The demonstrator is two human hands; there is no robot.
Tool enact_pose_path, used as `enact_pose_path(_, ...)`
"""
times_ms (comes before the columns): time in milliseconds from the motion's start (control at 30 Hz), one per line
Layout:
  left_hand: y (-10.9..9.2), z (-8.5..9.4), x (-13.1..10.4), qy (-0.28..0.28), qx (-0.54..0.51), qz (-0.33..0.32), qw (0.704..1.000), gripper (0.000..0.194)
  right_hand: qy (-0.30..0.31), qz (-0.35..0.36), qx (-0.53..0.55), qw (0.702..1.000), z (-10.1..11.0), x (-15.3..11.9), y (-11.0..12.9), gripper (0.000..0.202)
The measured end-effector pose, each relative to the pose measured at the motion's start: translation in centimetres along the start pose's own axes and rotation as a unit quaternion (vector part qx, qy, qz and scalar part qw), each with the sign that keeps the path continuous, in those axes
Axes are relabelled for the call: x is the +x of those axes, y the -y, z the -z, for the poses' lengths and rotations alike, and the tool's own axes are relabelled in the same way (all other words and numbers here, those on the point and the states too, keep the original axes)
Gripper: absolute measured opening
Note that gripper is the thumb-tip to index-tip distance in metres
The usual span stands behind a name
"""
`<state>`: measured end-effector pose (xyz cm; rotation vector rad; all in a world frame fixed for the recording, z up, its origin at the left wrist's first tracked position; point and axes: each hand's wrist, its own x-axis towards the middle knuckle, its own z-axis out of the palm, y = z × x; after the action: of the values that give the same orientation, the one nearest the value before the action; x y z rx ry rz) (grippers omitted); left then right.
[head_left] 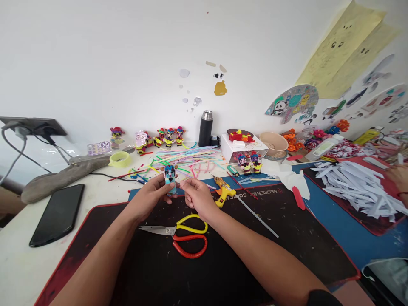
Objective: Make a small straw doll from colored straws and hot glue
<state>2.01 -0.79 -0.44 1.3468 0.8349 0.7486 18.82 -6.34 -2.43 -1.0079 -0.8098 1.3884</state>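
Observation:
Between the thumb and fingers of my left hand (155, 192) a small figurine (170, 174) is held upright. It has a blue-and-red headpiece and a light blue body. My right hand (199, 196) is just to its right, thumb and fingertips pinched together close to the body; whatever they pinch is too small to name. On the black mat below lie scissors (168, 230) with one yellow and one red handle, blades pointing left. A yellow glue gun (224, 191) with a long glue stick (258, 216) rests right of my right hand.
Behind my hands are pipe cleaners (191, 157), several finished figurines (169, 137) and a black thermos (206, 129). A phone (58, 214) and tape roll (120, 159) lie left. Paper strips (358, 187) are piled right, near another person's hand (397, 176).

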Motion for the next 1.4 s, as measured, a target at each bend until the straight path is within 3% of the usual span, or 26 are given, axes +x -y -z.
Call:
enact_pose_path(267,-0.22,-0.21,-0.07,-0.010,0.028,-0.012,0.999,0.038,0.001,-0.004,0.003,1.000,-0.25,0.11,0.18,0.047)
enact_pose_path(500,-0.75,-0.52,-0.15,0.029,0.052,-0.013,0.998,0.036,0.007,-0.003,-0.013,1.000,-0.75,0.29,0.31,0.048)
enact_pose_path(1033,-0.30,-0.30,-0.19,0.042,0.128,-0.043,0.990,0.043,0.002,-0.012,-0.030,0.999,-0.80,0.36,0.55,0.045)
enact_pose_path(1400,0.14,-0.22,-0.22,0.019,0.110,-0.029,0.993,0.046,0.005,-0.011,-0.021,1.000,-0.73,0.28,0.42,0.047)
